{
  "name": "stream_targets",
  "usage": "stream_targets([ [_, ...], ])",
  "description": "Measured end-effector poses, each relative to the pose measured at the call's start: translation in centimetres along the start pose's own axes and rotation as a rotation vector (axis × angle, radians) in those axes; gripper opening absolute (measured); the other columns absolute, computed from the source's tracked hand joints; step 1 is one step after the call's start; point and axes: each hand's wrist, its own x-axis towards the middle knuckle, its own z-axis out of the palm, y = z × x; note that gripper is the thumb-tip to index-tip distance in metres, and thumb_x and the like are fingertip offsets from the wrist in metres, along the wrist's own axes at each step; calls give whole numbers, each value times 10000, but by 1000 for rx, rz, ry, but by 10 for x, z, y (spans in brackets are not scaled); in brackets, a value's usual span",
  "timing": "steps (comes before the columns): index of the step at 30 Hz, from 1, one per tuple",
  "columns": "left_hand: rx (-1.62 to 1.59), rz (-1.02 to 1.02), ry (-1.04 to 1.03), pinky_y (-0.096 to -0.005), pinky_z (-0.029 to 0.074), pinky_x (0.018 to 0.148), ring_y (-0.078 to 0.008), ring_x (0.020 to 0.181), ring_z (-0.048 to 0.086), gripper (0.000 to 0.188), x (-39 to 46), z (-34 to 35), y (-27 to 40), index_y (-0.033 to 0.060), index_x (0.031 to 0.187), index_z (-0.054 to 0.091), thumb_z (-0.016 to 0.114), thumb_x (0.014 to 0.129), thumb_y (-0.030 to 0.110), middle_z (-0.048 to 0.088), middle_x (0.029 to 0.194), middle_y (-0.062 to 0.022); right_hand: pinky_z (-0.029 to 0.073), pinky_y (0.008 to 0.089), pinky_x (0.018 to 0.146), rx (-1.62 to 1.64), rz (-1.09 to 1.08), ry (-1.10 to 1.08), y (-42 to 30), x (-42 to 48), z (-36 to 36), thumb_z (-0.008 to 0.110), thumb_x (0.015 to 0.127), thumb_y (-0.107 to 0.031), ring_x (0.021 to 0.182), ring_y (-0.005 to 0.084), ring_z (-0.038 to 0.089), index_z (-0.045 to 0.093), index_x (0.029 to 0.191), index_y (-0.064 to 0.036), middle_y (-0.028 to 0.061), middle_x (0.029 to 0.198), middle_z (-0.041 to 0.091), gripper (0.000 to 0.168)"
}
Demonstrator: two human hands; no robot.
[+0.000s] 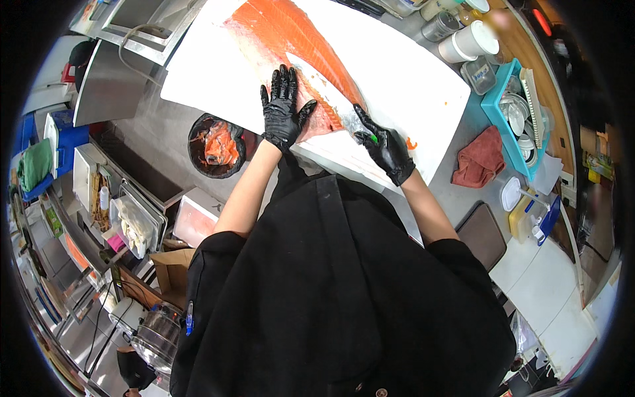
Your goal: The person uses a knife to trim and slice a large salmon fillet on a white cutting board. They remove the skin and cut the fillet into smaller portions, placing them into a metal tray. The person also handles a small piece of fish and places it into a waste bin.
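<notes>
A large orange salmon side (292,34) lies on a white cutting board (407,69). My left hand (284,113), in a black glove, rests flat with spread fingers on the pale belly edge of the fish, near the board's front side. In my right hand (386,151), also black-gloved, is a knife whose broad, bright blade (320,82) points up and left along the fish. Orange flesh shows on both sides of the blade. A green spot marks the handle, which my fingers mostly hide. How deep the blade sits in the flesh cannot be made out.
A black-lined bin (192,149) with orange fish scraps stands left of the board. A reddish-brown cloth (478,158) and a turquoise basket (488,106) of dishes lie to the right. White tubs (476,42) stand at the back right. A small orange scrap (411,144) is near my right hand.
</notes>
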Motion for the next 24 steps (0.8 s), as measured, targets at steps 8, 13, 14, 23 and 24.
stream_targets([
  [8,88,-3,-2,-565,82,1101,-316,1420,141,905,-1,1,0,65,1478,160,544,821,554,151,1534,-164,512,394,728,9,70,39,1,-45,17,544,894,-213,876,336,643,459,1356,-115,185,1015,644,480],
  [13,11,10,7,-584,49,1094,-310,1426,122,883,-4,0,-2,62,1480,154,569,832,496,119,1545,-150,498,361,756,3,192,-27,-13,-66,17,542,913,-253,902,326,640,476,1332,-65,194,1068,620,465],
  [14,14,16,-5,-586,56,1092,-313,1424,125,884,-5,-1,-3,59,1479,153,569,832,494,123,1543,-153,501,367,708,1,187,-5,-10,-73,22,543,906,-251,835,323,641,468,1346,-93,181,977,640,474],
  [23,38,307,-6,-576,173,1067,-320,1352,287,794,16,-10,-8,131,1445,298,636,791,428,272,1492,-141,480,333,843,129,228,126,-11,-99,41,592,885,-206,961,249,641,500,1317,-68,151,1140,632,463],
  [24,-17,423,43,-559,256,1025,-315,1248,405,671,23,-18,-4,160,1361,435,676,761,338,425,1380,-122,480,334,844,84,200,152,-4,-104,49,593,884,-211,966,258,638,502,1319,-81,150,1146,629,463],
])
